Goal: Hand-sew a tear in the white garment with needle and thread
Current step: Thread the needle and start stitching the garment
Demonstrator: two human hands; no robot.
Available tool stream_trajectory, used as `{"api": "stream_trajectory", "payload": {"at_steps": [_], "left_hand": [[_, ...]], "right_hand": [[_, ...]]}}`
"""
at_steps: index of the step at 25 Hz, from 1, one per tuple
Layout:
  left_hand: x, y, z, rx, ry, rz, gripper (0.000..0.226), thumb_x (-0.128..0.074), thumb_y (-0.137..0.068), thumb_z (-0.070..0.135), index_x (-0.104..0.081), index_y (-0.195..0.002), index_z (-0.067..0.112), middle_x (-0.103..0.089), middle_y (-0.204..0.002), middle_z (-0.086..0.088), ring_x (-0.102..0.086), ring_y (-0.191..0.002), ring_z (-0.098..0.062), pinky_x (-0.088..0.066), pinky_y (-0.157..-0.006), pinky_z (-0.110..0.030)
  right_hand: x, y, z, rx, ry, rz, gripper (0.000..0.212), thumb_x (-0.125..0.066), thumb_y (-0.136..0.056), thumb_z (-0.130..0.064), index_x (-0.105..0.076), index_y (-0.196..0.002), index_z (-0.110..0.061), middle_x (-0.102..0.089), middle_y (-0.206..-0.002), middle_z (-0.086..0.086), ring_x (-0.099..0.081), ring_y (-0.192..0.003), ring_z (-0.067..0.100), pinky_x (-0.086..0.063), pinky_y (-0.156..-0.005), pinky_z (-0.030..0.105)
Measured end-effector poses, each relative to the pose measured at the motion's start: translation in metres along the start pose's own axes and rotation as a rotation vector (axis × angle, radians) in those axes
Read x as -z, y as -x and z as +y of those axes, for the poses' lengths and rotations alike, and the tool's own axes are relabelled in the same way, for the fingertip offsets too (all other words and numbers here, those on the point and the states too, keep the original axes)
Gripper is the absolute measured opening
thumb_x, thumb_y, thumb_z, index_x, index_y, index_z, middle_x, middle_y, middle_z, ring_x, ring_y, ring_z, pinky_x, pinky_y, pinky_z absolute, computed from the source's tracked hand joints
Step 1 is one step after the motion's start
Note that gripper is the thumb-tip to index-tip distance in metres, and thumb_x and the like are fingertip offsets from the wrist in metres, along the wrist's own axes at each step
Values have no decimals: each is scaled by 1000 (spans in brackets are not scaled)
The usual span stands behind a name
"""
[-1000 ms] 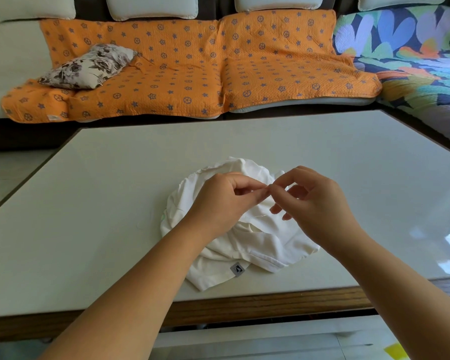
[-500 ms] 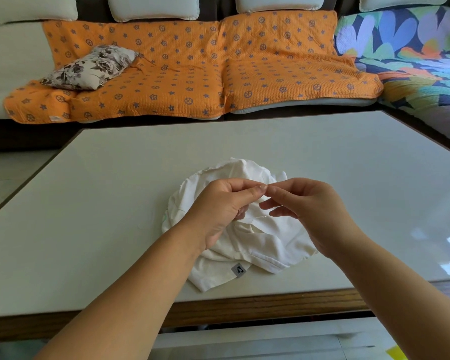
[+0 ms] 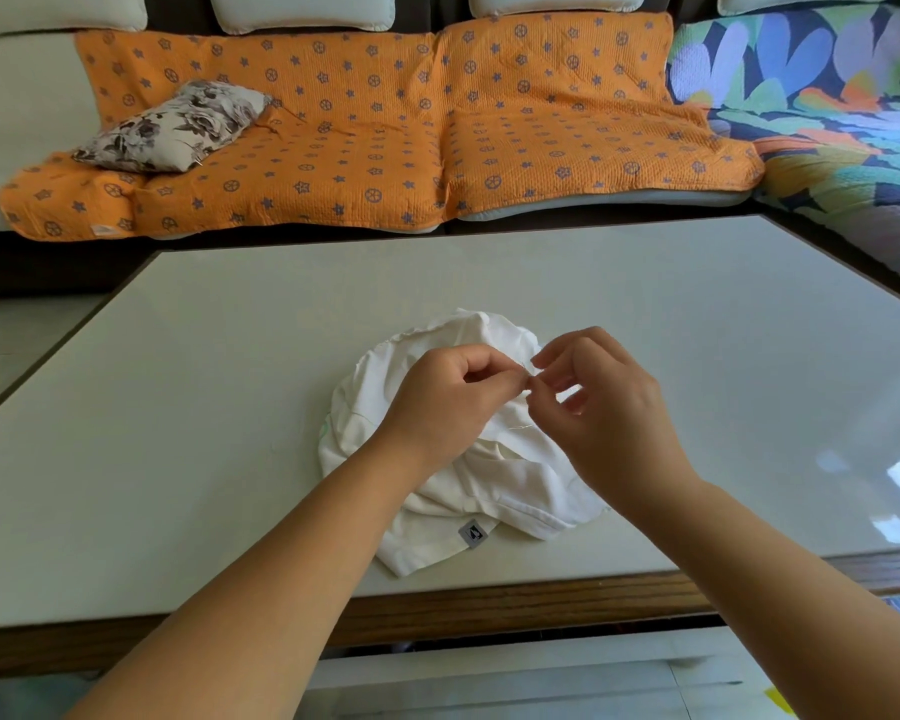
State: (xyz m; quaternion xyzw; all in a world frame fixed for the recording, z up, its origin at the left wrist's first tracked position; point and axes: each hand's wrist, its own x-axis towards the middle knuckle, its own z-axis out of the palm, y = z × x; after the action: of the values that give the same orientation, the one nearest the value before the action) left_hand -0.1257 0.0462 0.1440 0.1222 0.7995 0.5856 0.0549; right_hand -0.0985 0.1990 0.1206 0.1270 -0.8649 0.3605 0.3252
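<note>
The left hand (image 3: 453,402) and right hand (image 3: 611,415) meet fingertip to fingertip above the middle of the white garment (image 3: 510,493). Each has thumb and forefinger closed in a narrow pinch and the other fingers loosely curled. What they pinch looks like the thread (image 3: 521,425), a fine pale strand of which shows just below the fingertips against the cloth; I cannot tell whether a needle is held there too. Both forearms come in from 6 o'clock, the left crossing the garment's 8 o'clock side and the right its 4 o'clock side. The garment lies bunched in a rounded heap on the surface (image 3: 219,387), with its long axis running roughly from 12 o'clock to 6 o'clock. A folded hem with a small grey tag (image 3: 472,533) points toward 6 o'clock, near the wooden front edge (image 3: 515,608) but short of it. From the heap, broad pale stretches of the surface run toward 9, 12 and 3 o'clock, to a dark-rimmed far edge and angled side edges. Beyond the far edge at 12 o'clock stands a sofa under an orange cover (image 3: 385,142), with a floral cushion (image 3: 172,127) at 10 o'clock. A many-coloured cover (image 3: 827,127) lies at 2 o'clock.
</note>
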Motion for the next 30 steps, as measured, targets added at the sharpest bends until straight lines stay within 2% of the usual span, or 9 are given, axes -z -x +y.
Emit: {"api": "stream_trajectory", "payload": {"at_steps": [4,8,11,14,17,21,24,26,30], "left_hand": [[8,-1,3,30,-32,-106,16,-62,-90,13,-73,-79,13,-60,-57,19,-53,-56,7,-37,-68,-19],[15,-2,3,52,-26,-197,20,-60,-90,9,-73,-78,16,-68,-66,14,-54,-54,8,-35,-67,-20],[17,-4,0,65,-61,-214,14,-64,-91,16,-76,-85,17,-74,-81,5,-59,-63,6,-41,-70,-21],[14,-5,-6,-19,-210,-102,8,-71,-89,28,-76,-83,27,-73,-87,2,-66,-81,-7,-54,-82,-31],[9,-5,-6,-183,-292,44,5,-75,-85,26,-76,-88,29,-57,-71,9,-52,-65,0,-44,-66,-15],[7,-3,-4,-293,-312,97,6,-75,-85,20,-78,-90,22,-48,-68,10,-48,-65,0,-38,-64,-11],[5,-3,-5,-231,-271,74,6,-71,-89,20,-76,-90,22,-58,-75,3,-52,-68,-2,-45,-68,-17],[4,-4,-4,-132,-159,61,7,-69,-91,22,-75,-92,23,-70,-86,-3,-62,-78,-13,-51,-77,-27],[4,-5,-2,-1,12,46,10,-67,-93,24,-75,-95,19,-60,-58,22,-53,-54,7,-40,-62,-11]], "right_hand": [[1,0,1,222,81,-46,10,-66,-80,-5,-58,-74,-3,-68,-103,5,-59,-53,21,-51,-47,36],[4,-1,1,255,90,-104,4,-63,-79,-5,-60,-76,-6,-67,-84,3,-59,-55,16,-52,-47,34],[4,-1,2,195,72,-120,6,-60,-79,-6,-60,-74,-5,-63,-76,2,-58,-56,17,-52,-51,35],[3,-2,3,82,34,-126,13,-65,-79,0,-56,-70,-6,-63,-70,4,-58,-57,20,-48,-56,28],[6,-3,-2,-182,-126,-159,20,-66,-81,3,-56,-70,-10,-68,-64,3,-66,-57,16,-49,-63,17],[12,-4,-9,-374,-291,-202,15,-67,-85,-2,-58,-75,-7,-72,-62,1,-68,-55,10,-50,-59,13],[16,-6,-12,-477,-413,-182,11,-68,-87,-4,-58,-82,-1,-73,-65,3,-69,-56,12,-50,-57,14],[19,-8,-13,-526,-488,-103,10,-68,-88,-6,-58,-88,-3,-74,-75,6,-70,-58,13,-50,-54,15],[19,-3,-12,-382,-335,66,9,-67,-87,-13,-63,-89,-21,-68,-95,-7,-69,-71,10,-56,-57,27]]}}
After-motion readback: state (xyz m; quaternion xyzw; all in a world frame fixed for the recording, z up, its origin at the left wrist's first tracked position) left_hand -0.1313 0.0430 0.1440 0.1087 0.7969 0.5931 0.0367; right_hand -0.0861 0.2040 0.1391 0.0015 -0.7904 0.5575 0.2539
